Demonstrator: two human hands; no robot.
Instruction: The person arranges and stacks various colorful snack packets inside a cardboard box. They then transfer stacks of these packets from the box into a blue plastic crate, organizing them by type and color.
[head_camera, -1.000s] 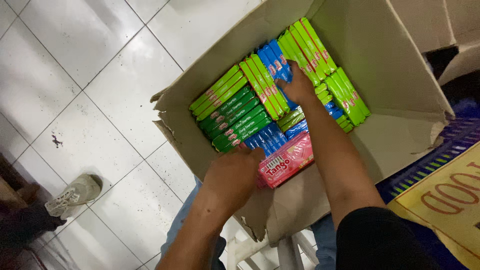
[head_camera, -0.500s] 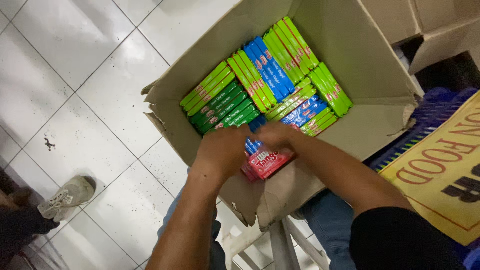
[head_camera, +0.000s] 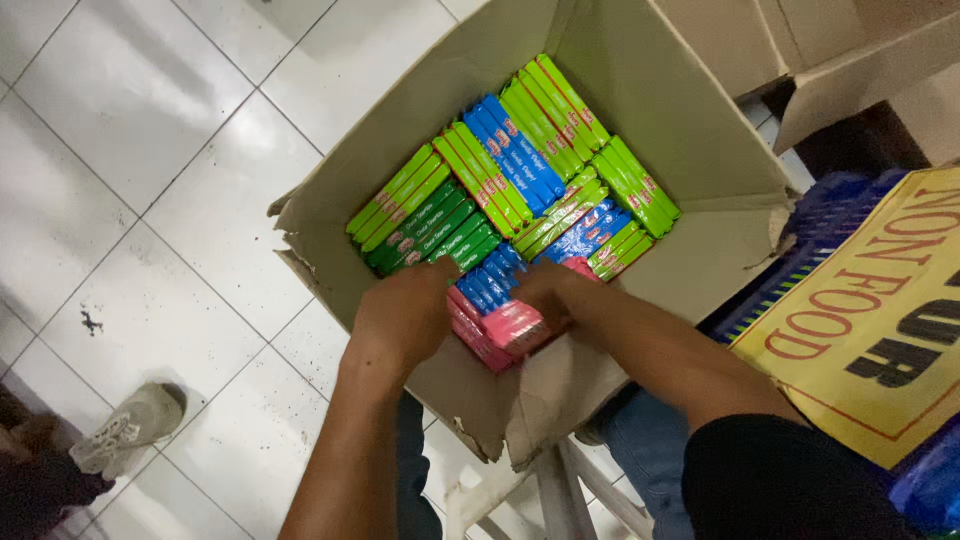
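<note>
An open cardboard box (head_camera: 690, 95) holds several wafer packs standing on edge: light green (head_camera: 620, 180), dark green (head_camera: 430, 232) and blue (head_camera: 520, 155). At the near side sits a small stack of pink packs (head_camera: 505, 328). My left hand (head_camera: 400, 310) presses against the left end of the pink stack. My right hand (head_camera: 550, 290) grips the stack's right side from above, fingers curled over it. Both hands are inside the box at its near wall.
The box rests on a white plastic stool (head_camera: 550, 480) over a white tiled floor (head_camera: 150, 150). A yellow sign on a blue crate (head_camera: 830, 240) lies to the right. More cardboard (head_camera: 850, 70) stands behind. Another person's shoe (head_camera: 125, 425) is at lower left.
My right hand left the blue packs at the back and came to the pink packs at the near side. The pink packs turned from face up onto their edge.
</note>
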